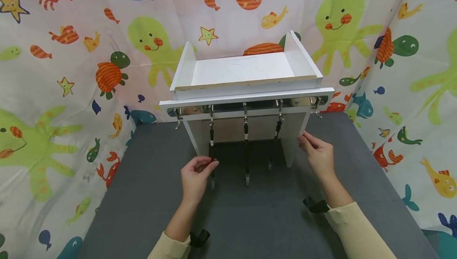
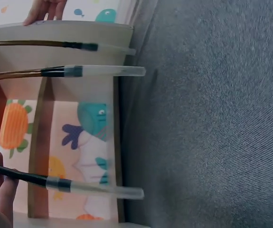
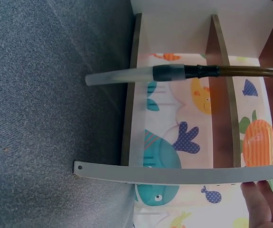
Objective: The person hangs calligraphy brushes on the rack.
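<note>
Three slim dark-handled brushes hang tip down from hooks under the front edge of a white shelf point(image 1: 239, 79). My left hand point(image 1: 195, 175) pinches the left brush point(image 2: 55, 183), whose tip sits in a clear cap. The middle brush point(image 1: 246, 148) and the right brush point(image 1: 275, 142) hang free, capped too. At the front edge of the shelf's right side panel point(image 3: 174, 175), the fingertips of my right hand point(image 1: 319, 156) rest against its outer side.
Spare hooks stand at both ends of the metal hook rail point(image 1: 192, 110). The shelf stands on a grey cloth-covered table point(image 1: 257, 219). Behind it and along the sides hangs a curtain point(image 1: 228, 17) printed with sea animals.
</note>
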`<action>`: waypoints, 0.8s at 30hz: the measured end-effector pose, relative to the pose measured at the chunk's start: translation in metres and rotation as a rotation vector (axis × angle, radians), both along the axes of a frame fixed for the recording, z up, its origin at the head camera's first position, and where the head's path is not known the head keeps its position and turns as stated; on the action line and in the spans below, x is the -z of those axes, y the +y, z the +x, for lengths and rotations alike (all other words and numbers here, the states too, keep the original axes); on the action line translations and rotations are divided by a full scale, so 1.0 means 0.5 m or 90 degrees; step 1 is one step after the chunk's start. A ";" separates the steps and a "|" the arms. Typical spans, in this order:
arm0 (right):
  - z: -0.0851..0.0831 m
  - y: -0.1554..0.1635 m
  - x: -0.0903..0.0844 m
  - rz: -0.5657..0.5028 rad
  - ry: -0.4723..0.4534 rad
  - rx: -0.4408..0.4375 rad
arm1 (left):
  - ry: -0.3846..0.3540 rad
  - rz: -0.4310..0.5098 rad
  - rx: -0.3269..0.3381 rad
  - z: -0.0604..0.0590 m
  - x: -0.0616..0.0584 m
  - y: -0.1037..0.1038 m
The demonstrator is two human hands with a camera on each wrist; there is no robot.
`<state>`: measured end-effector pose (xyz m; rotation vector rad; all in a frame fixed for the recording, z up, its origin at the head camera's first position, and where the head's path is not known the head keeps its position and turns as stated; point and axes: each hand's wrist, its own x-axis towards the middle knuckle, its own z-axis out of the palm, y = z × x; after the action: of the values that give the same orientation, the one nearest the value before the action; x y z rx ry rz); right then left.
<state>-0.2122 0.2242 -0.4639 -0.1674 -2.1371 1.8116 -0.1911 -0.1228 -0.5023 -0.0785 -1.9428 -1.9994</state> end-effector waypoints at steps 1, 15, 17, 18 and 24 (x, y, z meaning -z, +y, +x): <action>0.000 0.000 0.000 0.001 -0.001 0.000 | 0.003 0.004 0.006 -0.006 0.003 0.003; -0.035 0.035 0.059 -0.004 -0.005 0.012 | 0.026 -0.015 0.030 -0.058 0.011 0.023; -0.031 0.037 0.057 0.009 -0.010 0.010 | 0.020 -0.048 0.044 -0.055 0.010 0.012; -0.027 0.039 0.055 0.026 -0.010 0.012 | 0.023 -0.067 0.052 -0.052 0.009 0.003; 0.017 0.067 0.025 0.312 0.144 0.000 | 0.175 -0.367 -0.016 -0.024 -0.027 -0.090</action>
<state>-0.2036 0.2578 -0.4763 0.1491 -2.3283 1.1885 -0.2032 -0.1677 -0.4887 -0.4414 -2.2423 -1.2733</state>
